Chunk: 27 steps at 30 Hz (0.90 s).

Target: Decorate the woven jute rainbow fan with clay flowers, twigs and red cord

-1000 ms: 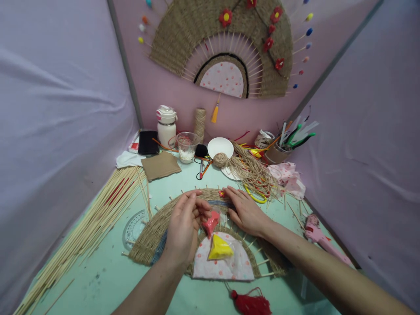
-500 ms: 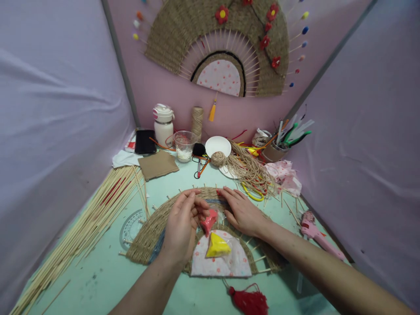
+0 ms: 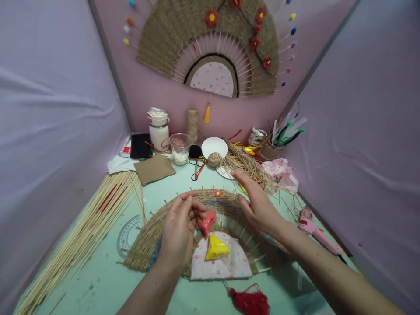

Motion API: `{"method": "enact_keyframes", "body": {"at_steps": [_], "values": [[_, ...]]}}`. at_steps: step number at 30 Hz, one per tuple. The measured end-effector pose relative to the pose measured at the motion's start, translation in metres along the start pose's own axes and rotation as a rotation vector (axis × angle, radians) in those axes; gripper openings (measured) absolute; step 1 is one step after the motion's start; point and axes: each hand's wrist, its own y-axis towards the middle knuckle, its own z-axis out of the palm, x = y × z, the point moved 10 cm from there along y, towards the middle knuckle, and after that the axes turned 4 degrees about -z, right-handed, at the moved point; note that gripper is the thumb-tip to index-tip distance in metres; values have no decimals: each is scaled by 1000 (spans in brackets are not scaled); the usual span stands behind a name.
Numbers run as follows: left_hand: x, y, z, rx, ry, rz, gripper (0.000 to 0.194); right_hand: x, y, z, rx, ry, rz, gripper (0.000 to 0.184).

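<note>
A woven twine fan (image 3: 144, 245) with stick ribs and a blue band lies on the table. Near its top edge sits a small red flower with a yellow centre (image 3: 217, 193). My left hand (image 3: 180, 227) is over the fan's left part, fingers curled in towards the thumb; what they hold, if anything, is hidden. Beside its fingertips is a packet of red clay (image 3: 207, 222). A packet of yellow clay (image 3: 217, 248) rests on the fan's flowered centre panel (image 3: 203, 269). My right hand (image 3: 260, 208) hovers over the right part, fingers stretched and thumb apart, holding nothing.
Thin sticks (image 3: 82, 223) and a protractor (image 3: 126, 236) lie left. Behind are cardboard (image 3: 155, 168), a bottle (image 3: 159, 129), a plastic cup (image 3: 180, 151) and twine (image 3: 251, 168). A pink glue gun (image 3: 318, 232) lies right; a red tassel (image 3: 251, 302) lies in front.
My right hand has lifted off the fan's top edge and moved right, uncovering the small flower. The left hand keeps its curled pose. The whole view has shifted slightly.
</note>
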Motion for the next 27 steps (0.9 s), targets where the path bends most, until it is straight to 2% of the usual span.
{"method": "enact_keyframes", "body": {"at_steps": [3, 6, 8, 11, 15, 18, 21, 24, 27], "values": [[-1, 1, 1, 8, 102, 32, 29, 13, -7, -43, -199, 84, 72, 51], [-6, 4, 3, 26, 353, 121, 29, 17, -23, -68, -404, 197, 166, 43], [-8, 6, 6, 44, 629, 200, 27, 11, -32, -66, -474, 284, 229, 38], [-4, 9, 12, 81, 1072, 292, 23, -3, -36, -44, -439, 385, 313, 32], [8, 9, 18, 156, 1377, 376, 24, -14, -35, -19, -364, 453, 334, 25], [14, 10, 17, 173, 1427, 371, 28, -20, -39, -11, -338, 485, 352, 22], [18, 11, 17, 198, 1393, 305, 24, -22, -43, -9, -299, 476, 358, 21], [14, 11, 17, 186, 1292, 269, 15, -18, -42, -10, -281, 456, 317, 22], [8, 12, 13, 128, 1100, 227, 18, -11, -38, -11, -253, 454, 265, 22]]}}
